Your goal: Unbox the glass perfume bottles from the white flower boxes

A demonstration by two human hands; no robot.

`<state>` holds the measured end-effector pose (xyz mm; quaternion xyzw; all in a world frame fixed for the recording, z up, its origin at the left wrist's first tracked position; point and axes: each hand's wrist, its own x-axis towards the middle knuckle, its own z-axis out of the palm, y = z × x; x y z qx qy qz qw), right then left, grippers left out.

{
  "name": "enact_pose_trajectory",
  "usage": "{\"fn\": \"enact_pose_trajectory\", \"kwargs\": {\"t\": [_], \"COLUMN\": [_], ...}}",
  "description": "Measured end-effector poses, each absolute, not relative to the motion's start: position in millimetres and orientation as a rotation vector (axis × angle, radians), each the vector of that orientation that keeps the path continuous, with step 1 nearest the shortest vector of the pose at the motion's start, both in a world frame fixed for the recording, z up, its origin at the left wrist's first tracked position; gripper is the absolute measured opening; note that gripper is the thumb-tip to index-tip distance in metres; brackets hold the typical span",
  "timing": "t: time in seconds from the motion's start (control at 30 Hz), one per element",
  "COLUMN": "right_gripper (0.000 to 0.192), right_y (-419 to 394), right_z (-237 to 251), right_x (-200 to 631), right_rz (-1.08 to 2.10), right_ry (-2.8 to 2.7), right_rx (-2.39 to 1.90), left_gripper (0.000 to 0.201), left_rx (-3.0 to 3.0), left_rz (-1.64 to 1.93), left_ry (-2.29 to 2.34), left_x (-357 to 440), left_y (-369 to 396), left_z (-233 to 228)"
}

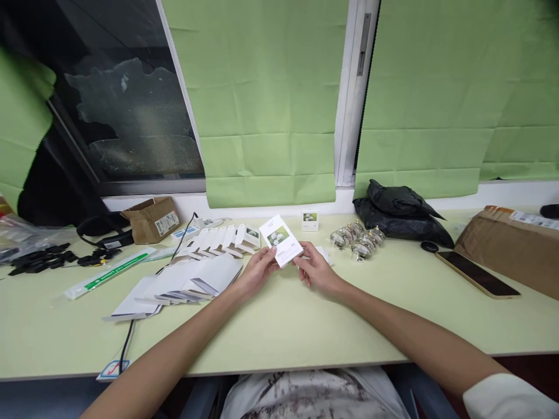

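A small white carton (pixel 280 240) with a flower picture on its face is held tilted above the pale green table (pixel 279 331). My left hand (pixel 257 270) grips its lower left edge and my right hand (pixel 315 266) holds its lower right corner. Left of my hands lies a fanned stack of flat white carton blanks (pixel 183 285). Behind them stands a row of folded white cartons (pixel 220 240). A cluster of small glass bottles (pixel 358 240) sits to the right of my hands.
One small upright carton (pixel 310 220) stands by the window sill. A black bag (pixel 399 210), a phone (pixel 477 273) and a brown parcel (pixel 510 244) lie at the right. A cardboard box (pixel 151 219), black cables and a long plastic sleeve (pixel 109 272) are at the left.
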<state>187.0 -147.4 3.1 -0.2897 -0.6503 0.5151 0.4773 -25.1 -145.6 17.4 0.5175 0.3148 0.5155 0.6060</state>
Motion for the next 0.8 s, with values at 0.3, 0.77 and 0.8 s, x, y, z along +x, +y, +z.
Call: {"fn": "enact_pose_trajectory", "kwargs": {"t": [0.3, 0.77, 0.8], "right_gripper": [0.038, 0.047, 0.046], "right_y": [-143.7, -145.2, -145.2], "right_z": [7.3, 13.6, 13.5], "right_x": [190.3, 191.9, 192.1], "right_rz": [1.215, 1.292, 1.29], "right_ry": [-1.526, -1.439, -1.448], "right_rx": [-0.759, -0.777, -0.769], "left_gripper": [0.04, 0.039, 0.038], "left_rx": [1.185, 1.142, 1.134], "left_rz": [1.157, 1.168, 1.173], "left_ry": [0.734, 0.749, 0.76], "left_x": [-20.3, -19.5, -19.3], "left_y": [-151.5, -150.7, -151.1], "left_z": [21.7, 20.9, 21.8]}}
